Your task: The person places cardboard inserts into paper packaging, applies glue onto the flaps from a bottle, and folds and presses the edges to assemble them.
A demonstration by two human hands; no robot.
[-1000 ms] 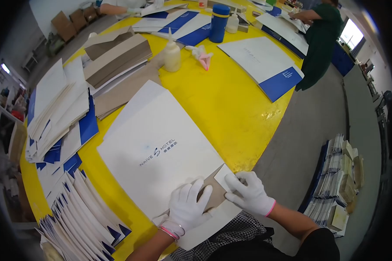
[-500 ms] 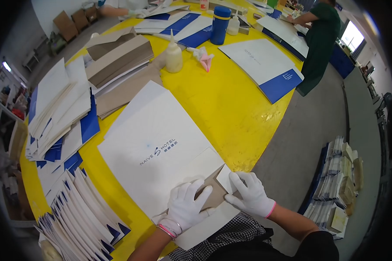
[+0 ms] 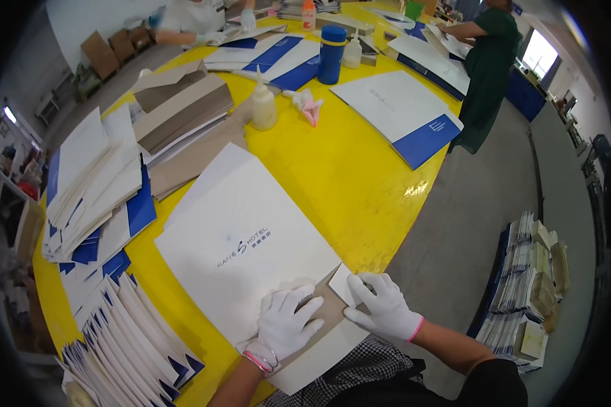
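A white paper bag (image 3: 241,210) printed "NAIVE HOTEL" lies flat and slanted before me, its near end folded open. Brown board (image 3: 329,308) shows in that end between my hands. My left hand (image 3: 288,325), in a white glove, lies on the near part of the bag with fingers apart, beside the brown board. My right hand (image 3: 385,308), also gloved, has curled fingers and thumb at a small white side flap (image 3: 343,285). The fingers close on the flap's outer edge; their undersides are hidden.
Folded bags (image 3: 125,339) stand in a row at lower left, with loose bag sheets (image 3: 91,183) behind. Brown boards (image 3: 183,108) lie farther back. A glue bottle (image 3: 263,105), crumpled glove (image 3: 307,106) and blue canister (image 3: 331,57) stand nearby. Co-workers (image 3: 489,74) work across the yellow table (image 3: 360,197).
My right hand's fingers have curled in and moved slightly left onto the side flap. The left hand has shifted slightly, and the folded end looks flatter. The whole view has shifted a little.
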